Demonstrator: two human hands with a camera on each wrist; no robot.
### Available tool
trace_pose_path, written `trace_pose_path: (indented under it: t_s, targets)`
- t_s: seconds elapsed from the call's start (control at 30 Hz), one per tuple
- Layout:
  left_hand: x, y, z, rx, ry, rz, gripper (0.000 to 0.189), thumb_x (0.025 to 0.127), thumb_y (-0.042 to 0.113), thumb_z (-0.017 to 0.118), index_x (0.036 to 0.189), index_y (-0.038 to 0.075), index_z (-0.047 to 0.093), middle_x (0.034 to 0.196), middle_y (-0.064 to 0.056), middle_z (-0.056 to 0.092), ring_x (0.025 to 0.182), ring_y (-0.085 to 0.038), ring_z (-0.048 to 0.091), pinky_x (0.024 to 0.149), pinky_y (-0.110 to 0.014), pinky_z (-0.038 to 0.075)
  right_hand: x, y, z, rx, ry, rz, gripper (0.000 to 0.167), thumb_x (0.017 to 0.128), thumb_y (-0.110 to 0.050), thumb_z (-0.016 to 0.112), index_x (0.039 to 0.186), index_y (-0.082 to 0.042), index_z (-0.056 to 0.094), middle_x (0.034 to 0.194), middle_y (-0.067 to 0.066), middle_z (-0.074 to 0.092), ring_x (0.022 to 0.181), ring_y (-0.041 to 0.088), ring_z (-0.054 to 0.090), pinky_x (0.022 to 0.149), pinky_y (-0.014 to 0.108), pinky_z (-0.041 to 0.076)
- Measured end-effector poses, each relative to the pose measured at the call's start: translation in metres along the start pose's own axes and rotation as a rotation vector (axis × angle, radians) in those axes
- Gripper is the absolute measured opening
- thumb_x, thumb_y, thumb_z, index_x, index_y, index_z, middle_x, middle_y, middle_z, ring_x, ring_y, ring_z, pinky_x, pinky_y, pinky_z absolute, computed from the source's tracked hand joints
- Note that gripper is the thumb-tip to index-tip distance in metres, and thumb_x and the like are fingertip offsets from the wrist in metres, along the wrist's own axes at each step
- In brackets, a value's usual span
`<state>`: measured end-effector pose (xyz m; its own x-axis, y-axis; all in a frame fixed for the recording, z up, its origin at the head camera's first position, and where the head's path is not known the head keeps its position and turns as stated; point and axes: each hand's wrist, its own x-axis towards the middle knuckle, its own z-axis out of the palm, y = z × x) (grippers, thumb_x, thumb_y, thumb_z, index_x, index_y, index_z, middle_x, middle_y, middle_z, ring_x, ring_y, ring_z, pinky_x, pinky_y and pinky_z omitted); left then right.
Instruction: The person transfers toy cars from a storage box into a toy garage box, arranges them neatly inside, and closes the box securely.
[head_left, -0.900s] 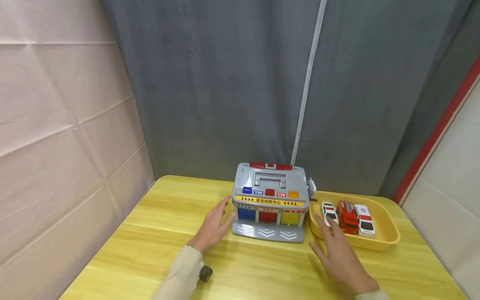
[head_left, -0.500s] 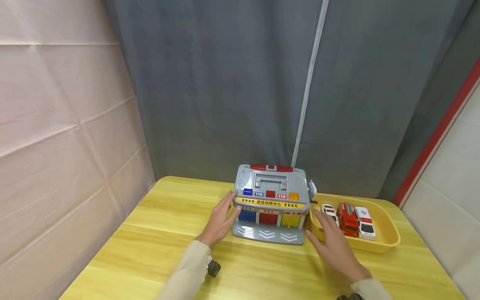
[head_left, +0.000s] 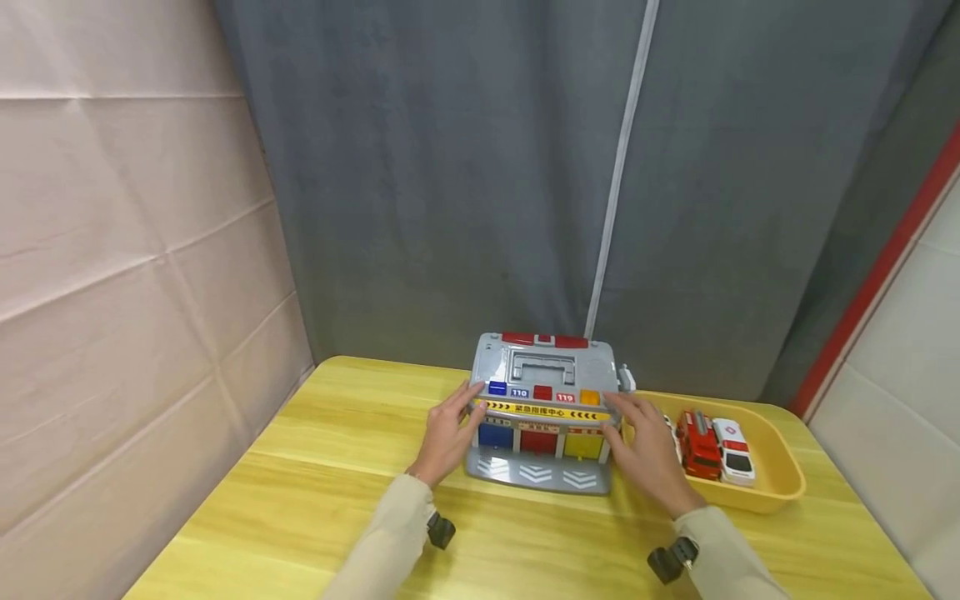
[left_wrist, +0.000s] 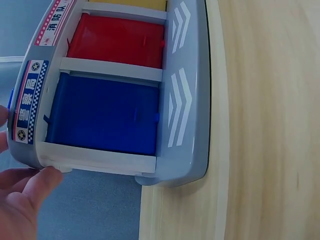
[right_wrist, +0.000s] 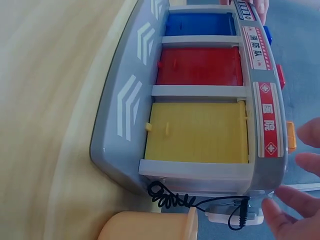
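Observation:
A grey toy garage (head_left: 543, 375) stands at the back of the table, with blue, red and yellow doors facing me. My left hand (head_left: 447, 433) grips its left roof corner. In the left wrist view, the thumb (left_wrist: 47, 181) lies against the underside of the corner, while other fingertips sit at the roof's edge. Around the opposite corner, my right hand (head_left: 645, 450) is spread. Its fingertips (right_wrist: 309, 132) are close to the orange roof button (right_wrist: 291, 136), the thumb beside the corner. A white handset (right_wrist: 235, 215) on a black coiled cord hangs on that side.
Just right of the garage is a yellow tray (head_left: 783, 467). Inside lie a red fire engine (head_left: 700, 444), a white ambulance (head_left: 733, 450) and a white car partly hidden by my right hand. A grey curtain (head_left: 435, 183) hangs behind the wooden table (head_left: 300, 492).
My left hand has moved forward and right onto the garage's corner. My right hand has moved left from over the tray's edge to the right corner. The garage stays in place.

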<state>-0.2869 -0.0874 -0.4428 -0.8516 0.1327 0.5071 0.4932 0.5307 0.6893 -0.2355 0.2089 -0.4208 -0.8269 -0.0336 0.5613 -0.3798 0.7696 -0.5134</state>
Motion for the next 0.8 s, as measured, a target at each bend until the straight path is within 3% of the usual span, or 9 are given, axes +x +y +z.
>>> trace_pose_path:
  t_s: [0.1,0.37,0.57,0.8]
  targets:
    - [0.003,0.000,0.002,0.013,0.042,0.008,0.037,0.099,0.026,0.062,0.132,0.009,0.065,0.143,-0.028,0.054,0.126,-0.039,0.061,0.096,-0.038,0.057,0.005,0.001,0.001,0.000,-0.005,-0.002,0.040,0.092,-0.009,0.066,0.132,-0.005,0.064,0.131,0.022,0.061,0.123,0.041,0.052,0.103,0.064,0.043]
    - [0.007,-0.001,0.001,-0.003,0.076,-0.011,0.032,0.096,0.026,0.068,0.125,0.011,0.071,0.136,-0.026,0.060,0.120,-0.036,0.065,0.093,-0.036,0.059,0.017,0.001,0.004,-0.006,-0.033,-0.010,0.038,0.090,-0.008,0.069,0.127,-0.006,0.068,0.127,0.021,0.067,0.121,0.041,0.057,0.104,0.064,0.045]
    - [0.005,-0.003,0.002,-0.047,0.081,-0.026,0.031,0.095,0.023,0.069,0.124,0.012,0.072,0.137,-0.024,0.059,0.126,-0.036,0.061,0.092,-0.032,0.058,0.019,0.004,0.006,0.002,-0.049,0.005,0.036,0.090,-0.010,0.070,0.125,-0.007,0.070,0.126,0.019,0.069,0.119,0.039,0.062,0.103,0.061,0.049]
    - [0.008,-0.003,0.000,0.022,0.109,0.005,0.027,0.096,0.024,0.067,0.120,0.014,0.074,0.130,-0.024,0.062,0.115,-0.035,0.067,0.087,-0.033,0.060,0.019,0.006,0.006,0.020,-0.048,-0.001,0.035,0.091,-0.010,0.070,0.125,-0.008,0.070,0.125,0.018,0.069,0.116,0.039,0.063,0.101,0.061,0.050]
